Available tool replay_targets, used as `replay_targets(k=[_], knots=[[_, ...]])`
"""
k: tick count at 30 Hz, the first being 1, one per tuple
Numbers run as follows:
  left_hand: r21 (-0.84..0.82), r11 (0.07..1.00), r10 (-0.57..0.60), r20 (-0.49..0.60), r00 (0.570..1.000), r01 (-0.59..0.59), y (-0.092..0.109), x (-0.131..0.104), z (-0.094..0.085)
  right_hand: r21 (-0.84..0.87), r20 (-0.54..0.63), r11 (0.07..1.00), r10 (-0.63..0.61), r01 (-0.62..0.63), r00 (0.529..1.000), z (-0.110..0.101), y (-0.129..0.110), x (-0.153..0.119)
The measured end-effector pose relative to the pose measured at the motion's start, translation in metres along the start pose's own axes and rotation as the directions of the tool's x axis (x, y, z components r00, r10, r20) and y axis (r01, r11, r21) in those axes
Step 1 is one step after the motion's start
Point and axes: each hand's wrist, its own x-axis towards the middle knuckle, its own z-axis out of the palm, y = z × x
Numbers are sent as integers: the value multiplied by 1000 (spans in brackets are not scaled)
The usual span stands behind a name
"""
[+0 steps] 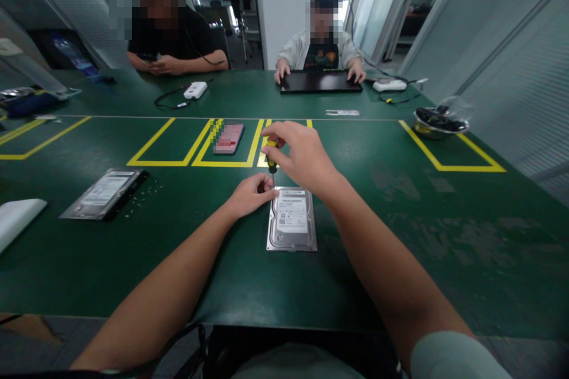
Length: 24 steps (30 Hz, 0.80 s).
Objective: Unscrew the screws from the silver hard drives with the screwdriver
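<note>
A silver hard drive [292,219] with a white label lies flat on the green table in front of me. My right hand [297,151] grips a yellow and black screwdriver [271,160] from above. It stands nearly upright, with its tip at the drive's far left corner. At that same corner my left hand [252,194] is closed, thumb and finger brought together beside the screwdriver shaft and the drive's edge. What sits between those fingers is hidden. A second hard drive [104,192] lies to the left, with several small screws [144,195] scattered beside it.
Yellow tape [155,163] marks boxes on the table; a phone [229,138] lies in one. A bowl [440,124] of dark items stands at right. Across the table, one person [178,41] holds a phone and another person [320,50] holds a black panel [322,82].
</note>
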Motion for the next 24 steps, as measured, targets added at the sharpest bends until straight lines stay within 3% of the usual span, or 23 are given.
replay_targets(k=[24], knots=[[-13,1000,-20,2,1000,20,2,0,0,-16,7,1000,0,0,1000,3,0,-1]])
